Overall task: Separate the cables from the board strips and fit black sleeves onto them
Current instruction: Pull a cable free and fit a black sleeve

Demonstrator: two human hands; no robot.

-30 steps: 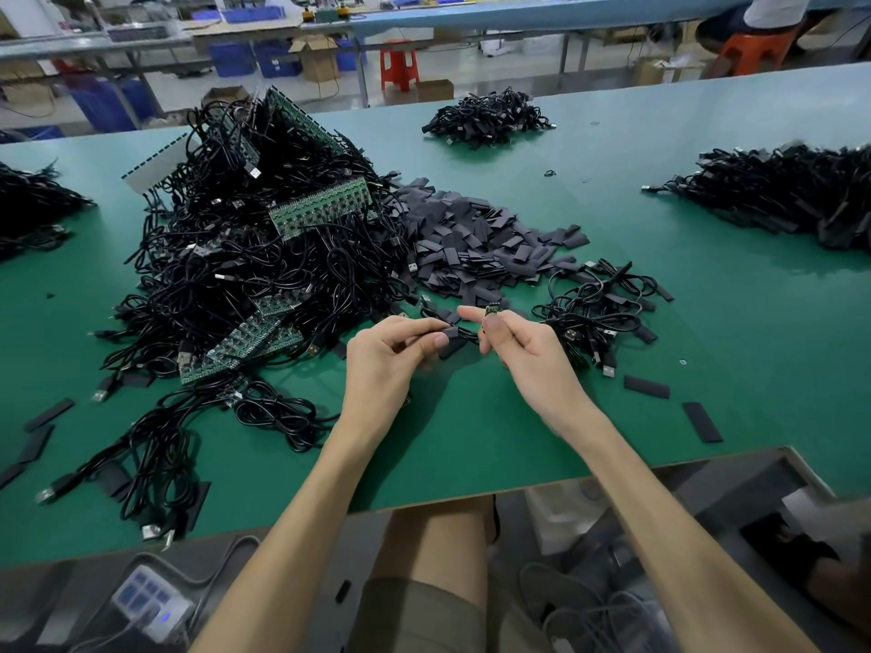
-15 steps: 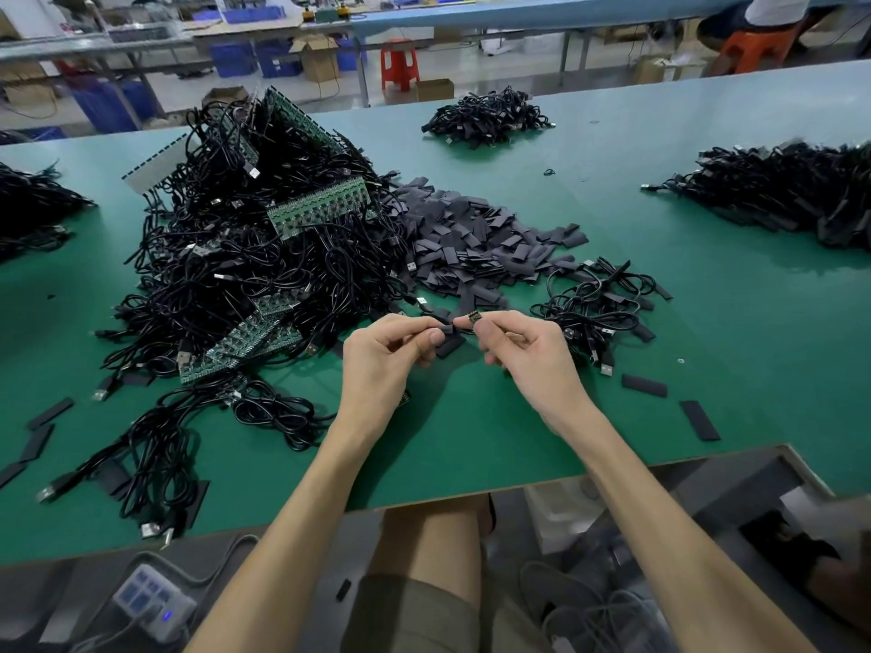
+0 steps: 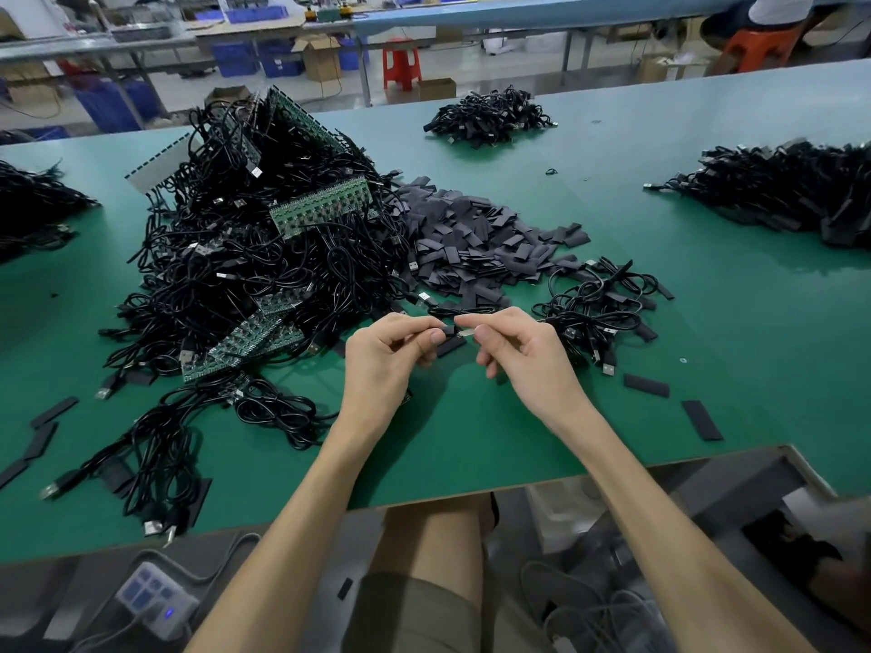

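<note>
I see a green table (image 3: 471, 445) reaching wide. Left of centre sits a tall heap of black cables (image 3: 226, 285) tangled with green board strips (image 3: 325, 212). Touching its right side lies a pile of black sleeves (image 3: 471, 238). A small cable bundle (image 3: 598, 308) lies nearer, to the right. Other cable piles sit far (image 3: 485, 117), right (image 3: 792, 190) and left (image 3: 28, 214). Two loose sleeves (image 3: 702, 419) lie near right.

Beside the sleeve pile (image 3: 476, 242), left hand (image 3: 382, 365) pinches a sleeve (image 3: 448, 330), right hand (image 3: 523, 355) a cable tip (image 3: 466, 332), nearly touching

black cables (image 3: 245, 275), green table (image 3: 707, 322), red stool (image 3: 401, 63)
</note>
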